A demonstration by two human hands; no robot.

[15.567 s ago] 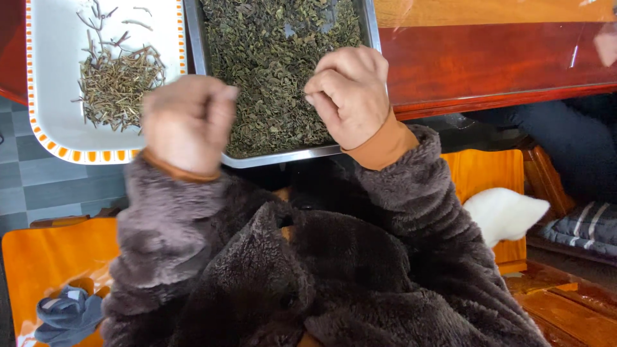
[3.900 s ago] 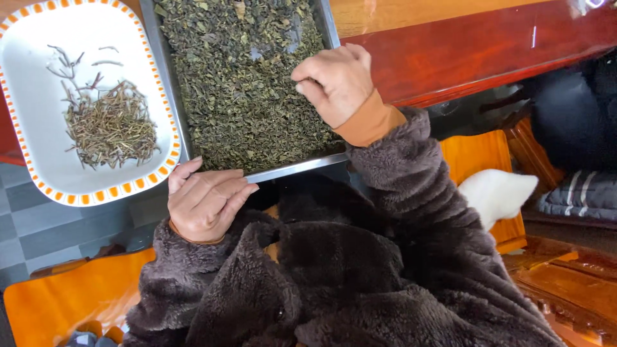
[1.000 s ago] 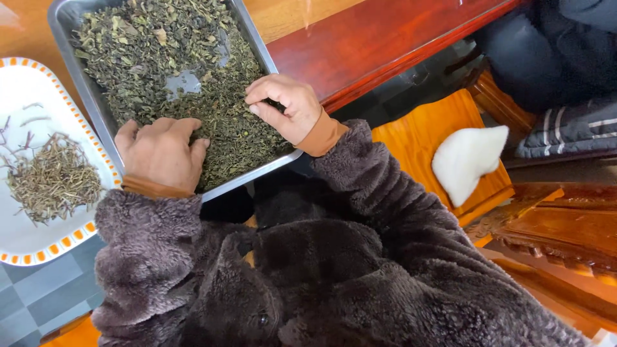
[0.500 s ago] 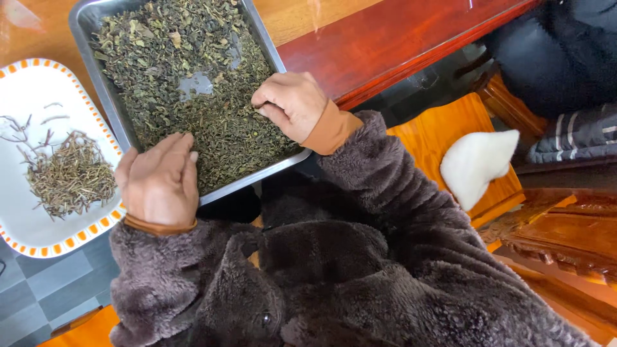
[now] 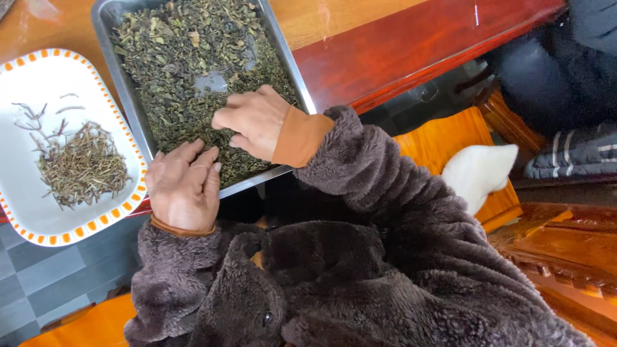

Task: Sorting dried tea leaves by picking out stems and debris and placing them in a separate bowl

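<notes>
Covering near part of metal tray (image 5: 112, 19), both hands hid leaves beneath. Right hand (image 5: 254, 122) lay curled on dried tea leaves (image 5: 186, 58); fingertip pinch undeterminable. Left hand (image 5: 184, 186) flat, fingers together, on tray's near corner. White orange-rimmed dish (image 5: 38, 77) with stems (image 5: 80, 167) beside tray, partly cut off.

Metal tray (image 5: 292, 67) heaped with dried green leaves (image 5: 180, 58).

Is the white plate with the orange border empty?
No, the white plate holds a small pile of thin stems, lying left of the metal tray.
</notes>
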